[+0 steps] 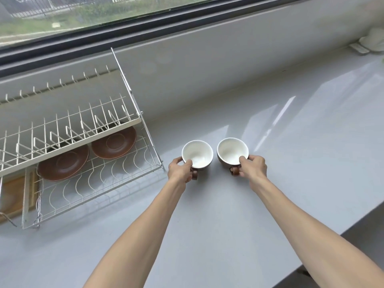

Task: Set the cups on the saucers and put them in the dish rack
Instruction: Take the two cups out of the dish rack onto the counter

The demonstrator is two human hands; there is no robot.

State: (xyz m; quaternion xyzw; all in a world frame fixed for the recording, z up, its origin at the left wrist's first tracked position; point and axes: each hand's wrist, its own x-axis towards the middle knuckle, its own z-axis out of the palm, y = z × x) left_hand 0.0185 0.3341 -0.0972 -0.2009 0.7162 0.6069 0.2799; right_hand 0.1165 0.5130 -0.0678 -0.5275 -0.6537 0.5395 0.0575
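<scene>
Two brown cups with white insides stand side by side on the grey counter. My left hand [180, 169] grips the left cup [197, 153] at its rim and handle. My right hand [252, 167] grips the right cup [232, 151] the same way, thumb over the rim. Both cups are upright and empty. Two brown saucers lie flat on the lower shelf of the white wire dish rack [99, 183] to the left: the left saucer [63, 165] and the right saucer [114, 144], partly hidden under the rack's upper shelf.
The rack's upper tier [68, 129] carries plate dividers and overhangs the saucers. A wooden board [12, 196] lies under the rack at far left. A window runs along the back. A white object [372, 41] sits at far right. The counter edge [340, 233] drops off at lower right.
</scene>
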